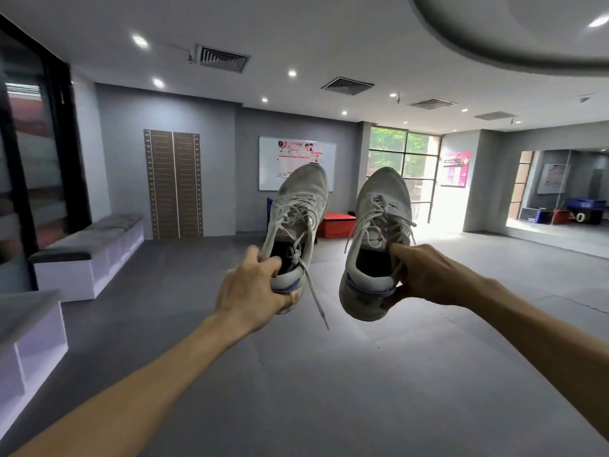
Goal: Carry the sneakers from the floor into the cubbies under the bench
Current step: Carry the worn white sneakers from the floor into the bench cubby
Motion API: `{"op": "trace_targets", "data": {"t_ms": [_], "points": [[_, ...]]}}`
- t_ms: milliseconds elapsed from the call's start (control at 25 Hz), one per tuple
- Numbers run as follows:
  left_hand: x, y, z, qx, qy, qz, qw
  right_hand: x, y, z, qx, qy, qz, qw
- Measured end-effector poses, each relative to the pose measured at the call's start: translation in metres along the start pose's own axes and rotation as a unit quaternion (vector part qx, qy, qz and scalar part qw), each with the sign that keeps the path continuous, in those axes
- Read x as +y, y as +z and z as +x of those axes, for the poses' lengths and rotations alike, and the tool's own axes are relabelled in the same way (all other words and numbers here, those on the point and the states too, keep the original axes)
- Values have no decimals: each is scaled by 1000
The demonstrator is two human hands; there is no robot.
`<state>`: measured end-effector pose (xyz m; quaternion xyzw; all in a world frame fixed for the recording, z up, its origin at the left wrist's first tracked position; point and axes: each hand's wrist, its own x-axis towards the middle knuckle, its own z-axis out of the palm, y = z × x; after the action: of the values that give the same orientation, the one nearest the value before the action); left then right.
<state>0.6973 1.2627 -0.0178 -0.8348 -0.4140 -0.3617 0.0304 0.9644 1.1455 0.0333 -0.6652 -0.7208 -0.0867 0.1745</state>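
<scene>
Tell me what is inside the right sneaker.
The right sneaker shows a dark opening. The right hand grips its heel, with one finger hooked over the collar. Deeper inside is too dark to see.

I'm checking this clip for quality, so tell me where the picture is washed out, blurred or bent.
Head view: daylight through the window blows out the doorway and floor beside it; the glass wall at far left is smeared; the wide lens curves the ceiling edge; both sneakers, left and right, look sharp.
</scene>
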Motion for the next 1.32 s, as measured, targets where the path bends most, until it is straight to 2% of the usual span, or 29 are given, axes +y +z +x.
{"op": "trace_targets", "data": {"t_ms": [200,520,800,1000,1320], "points": [[-72,82,124,21,-4,-14,1000,68,58,141,1,-19,-9,1000],[-184,186,307,13,-24,0,1000,141,120,369,5,-31,2,1000],[-305,261,406,40,-122,52,990,191,225,589,-30,-117,44,992],[-394,274,457,78,-217,128,965,169,285,758,-24,-228,72,971],[-536,239,469,137,-326,273,894,28,386,943,-39,-440,151,884]]}}
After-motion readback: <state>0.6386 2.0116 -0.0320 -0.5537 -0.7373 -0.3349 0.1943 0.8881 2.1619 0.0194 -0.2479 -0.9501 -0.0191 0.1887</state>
